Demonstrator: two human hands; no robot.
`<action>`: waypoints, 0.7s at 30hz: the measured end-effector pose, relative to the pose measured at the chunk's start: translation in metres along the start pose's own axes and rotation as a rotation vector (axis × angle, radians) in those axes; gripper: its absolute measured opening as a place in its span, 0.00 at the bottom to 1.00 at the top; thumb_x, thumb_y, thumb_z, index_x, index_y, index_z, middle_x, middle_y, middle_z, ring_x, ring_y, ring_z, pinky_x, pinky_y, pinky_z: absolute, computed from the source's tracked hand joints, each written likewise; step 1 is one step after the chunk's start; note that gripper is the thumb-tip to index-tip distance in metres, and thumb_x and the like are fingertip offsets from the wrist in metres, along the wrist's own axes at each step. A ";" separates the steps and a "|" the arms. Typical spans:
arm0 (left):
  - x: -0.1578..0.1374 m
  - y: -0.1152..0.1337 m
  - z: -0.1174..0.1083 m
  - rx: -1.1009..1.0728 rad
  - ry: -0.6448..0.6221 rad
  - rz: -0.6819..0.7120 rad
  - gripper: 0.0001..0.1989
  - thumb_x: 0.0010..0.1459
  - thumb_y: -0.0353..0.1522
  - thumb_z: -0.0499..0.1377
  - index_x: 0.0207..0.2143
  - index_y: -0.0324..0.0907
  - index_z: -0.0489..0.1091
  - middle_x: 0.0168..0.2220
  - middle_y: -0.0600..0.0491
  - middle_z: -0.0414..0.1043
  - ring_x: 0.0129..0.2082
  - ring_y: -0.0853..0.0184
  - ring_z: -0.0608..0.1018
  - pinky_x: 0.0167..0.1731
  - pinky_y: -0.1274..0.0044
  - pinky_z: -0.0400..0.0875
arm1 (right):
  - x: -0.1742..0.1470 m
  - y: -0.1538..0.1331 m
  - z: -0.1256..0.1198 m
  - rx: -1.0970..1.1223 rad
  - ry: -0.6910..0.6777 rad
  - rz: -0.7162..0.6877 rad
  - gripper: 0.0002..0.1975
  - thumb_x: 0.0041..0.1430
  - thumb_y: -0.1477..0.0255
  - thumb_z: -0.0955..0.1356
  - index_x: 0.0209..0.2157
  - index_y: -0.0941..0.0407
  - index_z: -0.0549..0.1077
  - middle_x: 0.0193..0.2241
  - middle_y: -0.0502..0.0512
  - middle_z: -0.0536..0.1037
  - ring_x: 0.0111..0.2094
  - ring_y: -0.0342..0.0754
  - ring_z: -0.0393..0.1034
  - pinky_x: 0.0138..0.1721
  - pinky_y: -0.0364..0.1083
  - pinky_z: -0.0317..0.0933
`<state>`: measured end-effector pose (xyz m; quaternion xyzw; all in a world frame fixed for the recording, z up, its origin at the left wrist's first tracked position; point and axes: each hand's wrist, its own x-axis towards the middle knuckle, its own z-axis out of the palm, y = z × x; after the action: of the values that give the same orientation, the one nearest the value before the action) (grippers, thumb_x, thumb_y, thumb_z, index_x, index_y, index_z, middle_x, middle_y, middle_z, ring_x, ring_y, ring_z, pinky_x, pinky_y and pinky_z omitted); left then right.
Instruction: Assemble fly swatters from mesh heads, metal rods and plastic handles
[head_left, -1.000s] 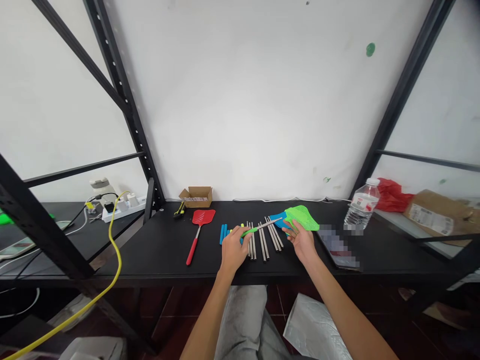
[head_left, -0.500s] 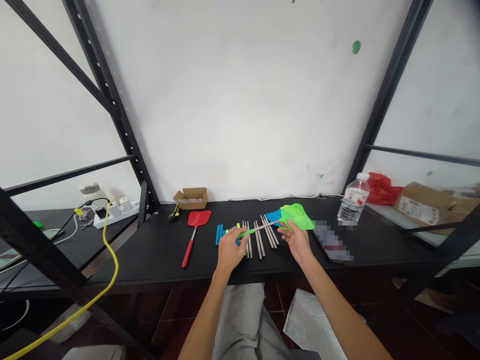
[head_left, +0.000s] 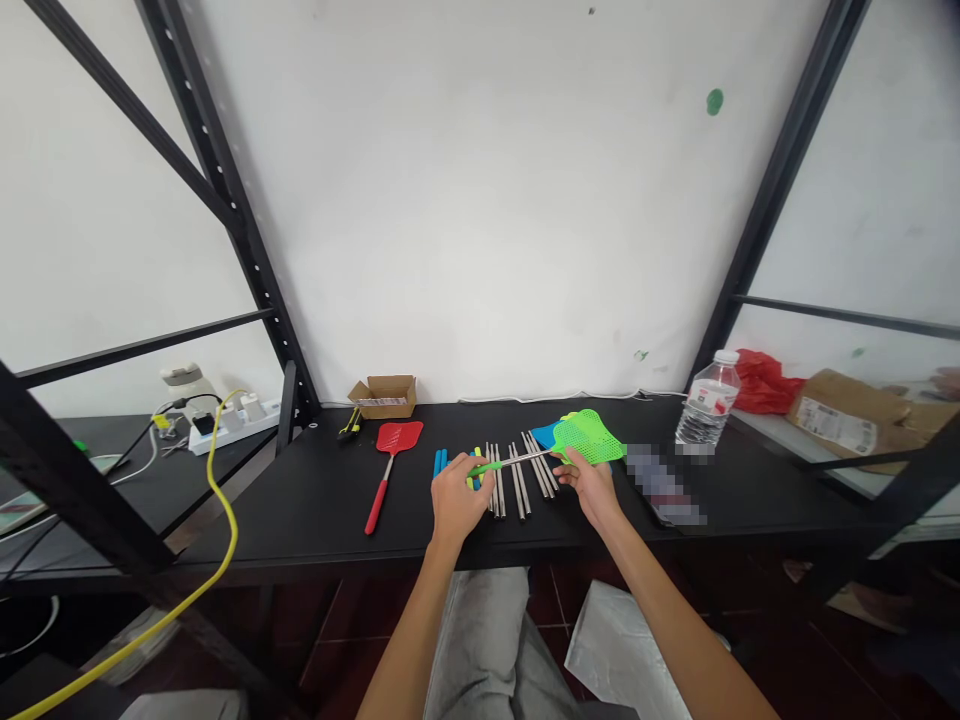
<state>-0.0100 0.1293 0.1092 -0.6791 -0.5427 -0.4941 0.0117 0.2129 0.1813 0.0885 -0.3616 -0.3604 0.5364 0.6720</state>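
Observation:
My left hand (head_left: 461,492) is closed around the green handle of a fly swatter (head_left: 589,437), and my right hand (head_left: 589,484) grips it by the base of its green mesh head. A metal rod joins handle and head, held level above the table. Beneath it lie several metal rods (head_left: 519,488) in rows. Blue handle tubes (head_left: 440,461) and yellow ones show partly behind my left hand. Blue and yellow swatter heads (head_left: 543,437) are half hidden under the green head. To the left lies a whole red fly swatter (head_left: 399,437).
A small open cardboard box (head_left: 386,397) and a yellow-black utility knife (head_left: 349,427) sit at the back left. On the right stand a water bottle (head_left: 709,402) and a blurred dark flat object (head_left: 664,487). Black rack posts flank the table; a yellow cable (head_left: 225,500) hangs left.
The green swatter's head has shifted slightly left and down with my right hand. My left hand has moved slightly left, still on the handle. The view has tilted a little.

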 end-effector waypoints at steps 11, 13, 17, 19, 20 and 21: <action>-0.001 0.001 -0.001 0.031 0.003 0.016 0.07 0.56 0.31 0.56 0.32 0.44 0.75 0.32 0.55 0.77 0.31 0.69 0.77 0.34 0.79 0.68 | -0.001 -0.001 -0.002 -0.032 -0.053 -0.007 0.15 0.43 0.63 0.77 0.30 0.60 0.78 0.34 0.62 0.82 0.20 0.42 0.72 0.19 0.40 0.65; -0.001 0.000 0.000 0.030 -0.002 0.014 0.07 0.56 0.32 0.57 0.33 0.45 0.75 0.33 0.55 0.77 0.32 0.68 0.78 0.35 0.79 0.68 | -0.001 -0.001 -0.002 -0.035 -0.060 -0.016 0.16 0.43 0.63 0.77 0.30 0.59 0.78 0.35 0.62 0.82 0.20 0.42 0.72 0.19 0.40 0.65; -0.001 -0.002 0.003 0.039 -0.020 0.011 0.07 0.57 0.33 0.57 0.33 0.45 0.76 0.34 0.55 0.79 0.34 0.67 0.79 0.36 0.78 0.69 | -0.002 0.000 -0.002 -0.067 -0.081 -0.024 0.17 0.44 0.62 0.77 0.32 0.59 0.79 0.36 0.62 0.82 0.20 0.42 0.72 0.19 0.40 0.65; -0.002 -0.003 0.003 0.039 -0.037 0.015 0.08 0.57 0.33 0.57 0.33 0.45 0.76 0.34 0.54 0.79 0.33 0.67 0.79 0.34 0.78 0.68 | -0.002 0.001 -0.002 -0.070 -0.087 -0.021 0.17 0.45 0.62 0.76 0.33 0.59 0.79 0.36 0.62 0.81 0.21 0.42 0.72 0.20 0.40 0.65; -0.001 -0.003 0.003 0.036 -0.043 0.016 0.08 0.57 0.34 0.57 0.33 0.45 0.76 0.34 0.54 0.79 0.32 0.68 0.79 0.33 0.79 0.68 | -0.002 0.001 -0.003 -0.069 -0.090 -0.020 0.17 0.45 0.61 0.76 0.33 0.59 0.79 0.37 0.62 0.81 0.21 0.42 0.71 0.20 0.40 0.65; -0.001 -0.002 0.003 0.032 -0.048 0.016 0.08 0.58 0.34 0.56 0.33 0.44 0.76 0.34 0.54 0.79 0.31 0.68 0.78 0.32 0.79 0.68 | -0.002 0.001 -0.003 -0.066 -0.093 -0.020 0.17 0.45 0.61 0.76 0.33 0.59 0.79 0.37 0.62 0.81 0.21 0.42 0.71 0.20 0.40 0.65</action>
<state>-0.0097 0.1308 0.1056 -0.6946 -0.5453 -0.4690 0.0135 0.2146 0.1794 0.0861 -0.3548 -0.4124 0.5336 0.6475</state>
